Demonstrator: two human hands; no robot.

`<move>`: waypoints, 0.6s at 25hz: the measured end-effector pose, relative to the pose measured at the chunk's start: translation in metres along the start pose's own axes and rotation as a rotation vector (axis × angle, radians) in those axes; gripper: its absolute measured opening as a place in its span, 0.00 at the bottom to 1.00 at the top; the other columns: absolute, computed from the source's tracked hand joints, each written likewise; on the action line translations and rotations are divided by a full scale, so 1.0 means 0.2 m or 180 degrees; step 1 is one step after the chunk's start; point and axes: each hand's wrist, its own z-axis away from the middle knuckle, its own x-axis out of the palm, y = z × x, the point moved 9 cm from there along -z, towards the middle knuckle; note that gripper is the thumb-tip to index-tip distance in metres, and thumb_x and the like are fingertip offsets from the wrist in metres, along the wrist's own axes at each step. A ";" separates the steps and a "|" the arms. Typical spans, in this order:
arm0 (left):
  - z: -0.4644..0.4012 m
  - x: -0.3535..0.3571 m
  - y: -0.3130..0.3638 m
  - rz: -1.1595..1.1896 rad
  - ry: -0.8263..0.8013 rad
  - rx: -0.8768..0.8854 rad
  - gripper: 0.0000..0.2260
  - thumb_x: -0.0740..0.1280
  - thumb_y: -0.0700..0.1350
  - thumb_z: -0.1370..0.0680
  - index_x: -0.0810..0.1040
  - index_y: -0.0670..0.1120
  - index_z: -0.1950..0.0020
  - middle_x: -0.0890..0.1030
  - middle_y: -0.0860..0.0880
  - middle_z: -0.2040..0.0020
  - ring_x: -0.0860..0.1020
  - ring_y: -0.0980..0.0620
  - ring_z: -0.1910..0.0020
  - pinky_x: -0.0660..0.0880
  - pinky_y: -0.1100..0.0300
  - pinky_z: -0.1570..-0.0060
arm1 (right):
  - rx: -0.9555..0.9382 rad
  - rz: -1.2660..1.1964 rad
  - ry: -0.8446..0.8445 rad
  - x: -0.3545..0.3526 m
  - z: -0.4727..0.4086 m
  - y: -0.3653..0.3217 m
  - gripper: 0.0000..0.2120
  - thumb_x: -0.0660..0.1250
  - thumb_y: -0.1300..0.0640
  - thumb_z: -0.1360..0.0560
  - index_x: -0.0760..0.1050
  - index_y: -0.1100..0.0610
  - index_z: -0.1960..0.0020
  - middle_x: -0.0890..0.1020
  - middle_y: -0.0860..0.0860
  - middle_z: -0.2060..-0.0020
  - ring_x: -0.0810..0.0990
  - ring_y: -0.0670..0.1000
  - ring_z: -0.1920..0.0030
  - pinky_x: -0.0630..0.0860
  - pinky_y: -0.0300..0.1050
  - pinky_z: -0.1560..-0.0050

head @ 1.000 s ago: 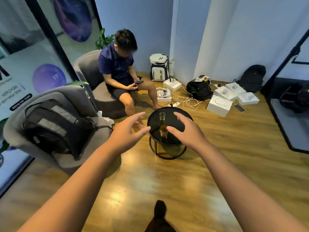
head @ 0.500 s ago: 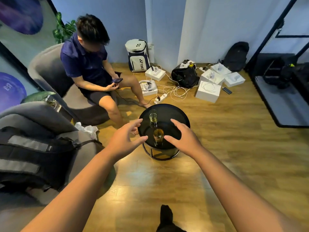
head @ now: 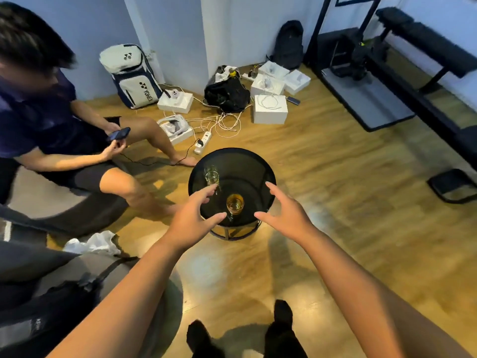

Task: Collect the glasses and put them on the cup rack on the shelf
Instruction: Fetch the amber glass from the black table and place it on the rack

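The round tabletop (head: 247, 164) is black. One glass (head: 235, 203) holds amber liquid; the other glass (head: 212, 175) is clear with a faint green tint. The floor (head: 335, 228) is warm honey-brown wood grain. The boxes (head: 270, 109) are white, the backpack (head: 134, 76) white and navy, the walls (head: 180, 27) pale blue.

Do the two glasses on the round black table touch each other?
Apart. The head view shows bare dark tabletop between the clear glass and the glass with amber liquid.
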 end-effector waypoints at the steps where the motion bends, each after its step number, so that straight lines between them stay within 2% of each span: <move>1: -0.04 0.00 -0.05 0.0019 -0.0067 0.0030 0.35 0.78 0.51 0.24 0.67 0.56 0.20 0.75 0.55 0.27 0.74 0.58 0.32 0.72 0.59 0.35 | 0.0084 -0.0098 0.0068 0.06 0.00 0.02 0.45 0.78 0.37 0.29 0.57 0.35 0.19 0.71 0.46 0.23 0.69 0.48 0.24 0.70 0.42 0.38; 3: -0.11 0.01 -0.17 0.0013 -0.0175 0.0040 0.36 0.78 0.50 0.24 0.67 0.54 0.20 0.76 0.54 0.28 0.74 0.57 0.32 0.70 0.61 0.36 | 0.0248 -0.0290 0.0166 0.20 -0.03 0.09 0.47 0.79 0.38 0.30 0.56 0.34 0.19 0.70 0.45 0.22 0.69 0.46 0.24 0.69 0.37 0.40; 4: -0.15 0.03 -0.25 0.0014 -0.0246 0.0003 0.36 0.78 0.49 0.24 0.67 0.53 0.20 0.76 0.53 0.28 0.74 0.57 0.32 0.70 0.61 0.36 | 0.0373 -0.0401 0.0227 0.27 -0.05 0.13 0.49 0.79 0.38 0.30 0.55 0.34 0.19 0.70 0.45 0.22 0.68 0.45 0.24 0.68 0.37 0.39; 10: -0.39 0.22 -0.73 0.0019 -0.0541 -0.0171 0.36 0.78 0.50 0.24 0.66 0.53 0.19 0.75 0.55 0.28 0.73 0.58 0.31 0.68 0.64 0.38 | 0.0869 -0.0810 0.0525 0.72 -0.28 0.41 0.54 0.82 0.41 0.32 0.52 0.37 0.17 0.67 0.47 0.20 0.64 0.46 0.21 0.69 0.49 0.25; 12: -0.59 0.44 -1.13 -0.0007 -0.0780 -0.0207 0.37 0.78 0.51 0.25 0.66 0.54 0.19 0.75 0.56 0.28 0.73 0.59 0.31 0.68 0.67 0.41 | 0.1013 -0.0831 0.0761 1.04 -0.49 0.67 0.55 0.83 0.42 0.32 0.51 0.39 0.16 0.65 0.47 0.19 0.63 0.47 0.20 0.68 0.50 0.24; 15: -0.67 0.57 -1.28 0.0078 -0.0891 -0.0253 0.37 0.78 0.52 0.24 0.64 0.56 0.19 0.73 0.59 0.27 0.71 0.60 0.31 0.66 0.74 0.50 | 0.1110 -0.0893 0.0917 1.16 -0.58 0.77 0.57 0.83 0.42 0.33 0.50 0.39 0.16 0.64 0.47 0.18 0.63 0.51 0.20 0.68 0.50 0.26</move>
